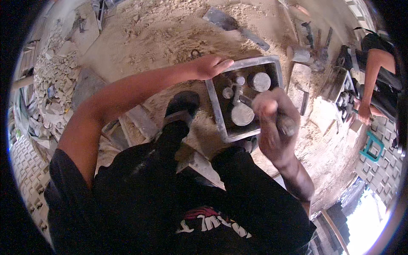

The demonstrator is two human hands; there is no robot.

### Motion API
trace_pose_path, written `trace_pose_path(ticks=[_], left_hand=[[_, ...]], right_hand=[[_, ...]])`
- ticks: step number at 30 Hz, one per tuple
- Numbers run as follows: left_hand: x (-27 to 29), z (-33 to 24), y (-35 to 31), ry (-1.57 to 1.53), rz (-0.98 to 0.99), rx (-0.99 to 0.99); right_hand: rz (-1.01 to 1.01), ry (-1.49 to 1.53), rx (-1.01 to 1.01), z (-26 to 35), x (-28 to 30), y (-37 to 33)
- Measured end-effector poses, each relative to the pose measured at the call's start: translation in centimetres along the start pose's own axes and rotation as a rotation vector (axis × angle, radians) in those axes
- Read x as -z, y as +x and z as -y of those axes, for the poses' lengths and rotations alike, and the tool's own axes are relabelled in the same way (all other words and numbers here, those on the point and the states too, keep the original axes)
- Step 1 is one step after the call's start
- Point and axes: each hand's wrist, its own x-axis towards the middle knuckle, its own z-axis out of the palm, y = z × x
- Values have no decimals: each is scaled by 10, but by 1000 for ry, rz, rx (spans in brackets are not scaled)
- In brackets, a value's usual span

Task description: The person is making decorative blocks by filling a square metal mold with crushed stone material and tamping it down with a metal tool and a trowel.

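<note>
A square, grey-rimmed frame [216, 108] stands tilted before me, dark inside. Within it lie a pale round disc [261, 81], a second large disc [242, 114] nearer me, and two small round pieces, one of them a pale knob [240, 80]. A narrow bar [237, 94] runs between them. My left hand [210, 67] grips the frame's far left corner, thumb over the rim. Above the frame's right side, my right hand [276, 123] is closed and blurred by motion. A rounded grey end [287, 126] pokes out of that fist; the rest of the held tool is hidden.
Sandy ground carries a flat shovel-like blade [220, 19], a metal cylinder [298, 54] and a pale block [299, 76]. Rubble [55, 70] is heaped at left. Another person's hand [364, 112] works over a box at right, near a teal stool [372, 146].
</note>
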Motion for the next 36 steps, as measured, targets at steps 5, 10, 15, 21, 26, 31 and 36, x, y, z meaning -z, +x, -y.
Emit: trace_pose_path(ticks=[5,10,15,21,26,31,36], left_hand=[[0,-5,-2,-1,1,-62],[6,1,-1,46,110,92],[7,-18,7,107,167,54],[-2,-11,-7,184,-9,-294],[-7,-22,-16,199,17,-230],[-3,-20,-14,208,45,-258],[-3,-23,-11,242,41,-245]], right_hand=[[24,17,-144,-9,-8,-14],[136,177,194,-5,-8,-21],[252,-38,189,-3,2,-23],[479,12,283,-16,-5,-15],[470,28,407,-11,-17,-18],[456,149,413,-8,-14,-8],[550,215,444,-20,-22,-12]])
